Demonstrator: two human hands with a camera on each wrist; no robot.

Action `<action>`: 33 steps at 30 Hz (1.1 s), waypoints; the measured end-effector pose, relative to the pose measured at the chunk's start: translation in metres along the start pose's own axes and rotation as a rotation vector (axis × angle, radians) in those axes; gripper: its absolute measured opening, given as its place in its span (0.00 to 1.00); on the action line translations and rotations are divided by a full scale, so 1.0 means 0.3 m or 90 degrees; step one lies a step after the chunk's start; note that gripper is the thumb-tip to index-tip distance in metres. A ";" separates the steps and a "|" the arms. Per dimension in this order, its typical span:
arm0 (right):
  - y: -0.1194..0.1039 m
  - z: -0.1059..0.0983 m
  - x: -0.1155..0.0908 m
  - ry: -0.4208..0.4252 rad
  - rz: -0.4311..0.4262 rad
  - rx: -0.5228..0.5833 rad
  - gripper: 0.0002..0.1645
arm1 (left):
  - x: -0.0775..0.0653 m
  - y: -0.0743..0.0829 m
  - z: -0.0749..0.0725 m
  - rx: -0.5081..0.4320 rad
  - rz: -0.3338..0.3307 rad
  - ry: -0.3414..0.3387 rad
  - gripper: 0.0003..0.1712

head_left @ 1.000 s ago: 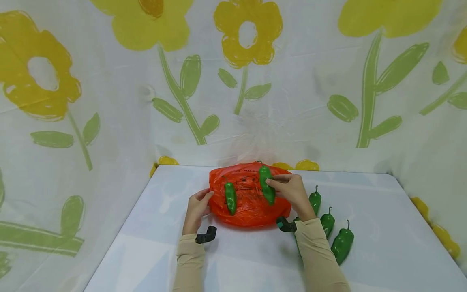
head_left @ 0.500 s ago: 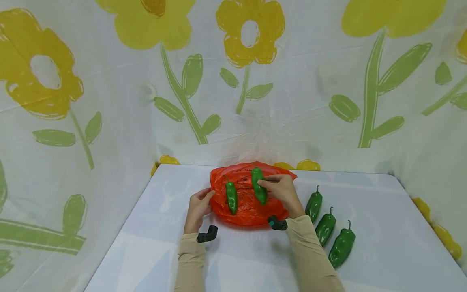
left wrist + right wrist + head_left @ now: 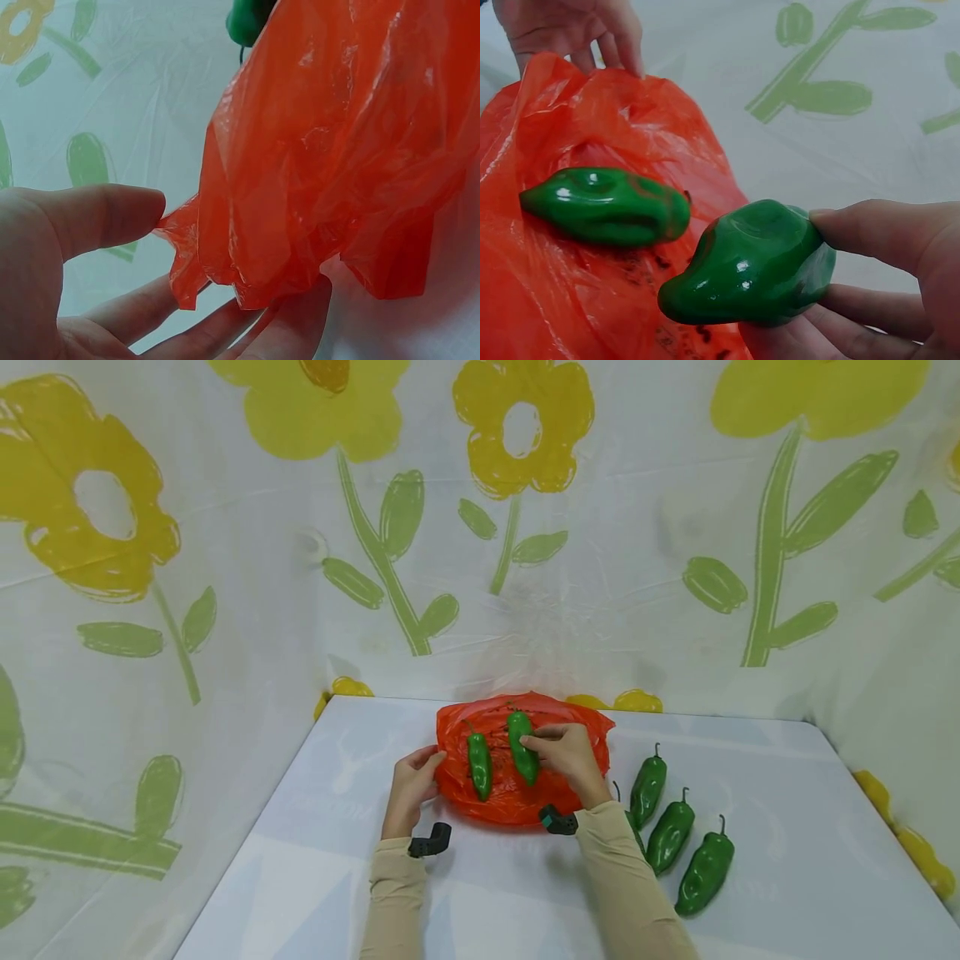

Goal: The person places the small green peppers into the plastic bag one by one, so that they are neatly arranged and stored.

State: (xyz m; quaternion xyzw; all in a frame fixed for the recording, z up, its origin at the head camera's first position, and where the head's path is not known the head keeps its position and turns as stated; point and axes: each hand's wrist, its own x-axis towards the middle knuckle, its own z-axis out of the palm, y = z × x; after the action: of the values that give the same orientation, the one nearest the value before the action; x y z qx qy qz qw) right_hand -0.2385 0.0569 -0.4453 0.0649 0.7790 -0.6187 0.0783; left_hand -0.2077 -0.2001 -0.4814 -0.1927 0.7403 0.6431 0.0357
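Note:
A red plastic bag (image 3: 480, 806) lies crumpled on the white table, with one green pepper (image 3: 480, 767) lying on it at the left. My right hand (image 3: 570, 756) holds a second green pepper (image 3: 522, 748) over the bag, to the right of the first. In the right wrist view, thumb and fingers pinch this glossy pepper (image 3: 757, 259) at its thicker end, its tapered tip pointing left. My left hand (image 3: 411, 783) grips the bag's left edge. Up close in the left wrist view, the thumb is at a folded corner of the bag (image 3: 262, 202) and the fingers curl beneath it.
Several more green peppers lie on the table right of the bag, among them one at the front (image 3: 705, 872) and one farther back (image 3: 648, 789); the right forearm partly covers another. A flower-printed curtain (image 3: 600, 635) hangs behind the table (image 3: 300, 893).
My right hand has moved left with its pepper, from the bag's right side toward the pepper lying on it. The left hand has stayed at the bag's edge.

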 end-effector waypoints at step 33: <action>0.047 0.108 0.034 -0.004 0.005 -0.039 0.25 | 0.001 0.001 0.003 0.000 0.000 -0.002 0.29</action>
State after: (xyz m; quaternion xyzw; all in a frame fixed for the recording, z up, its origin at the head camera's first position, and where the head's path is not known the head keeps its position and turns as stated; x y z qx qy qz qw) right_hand -0.2444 0.0285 -0.4680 0.0639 0.7971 -0.5944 0.0852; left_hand -0.2082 -0.1994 -0.4814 -0.1917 0.7401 0.6436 0.0372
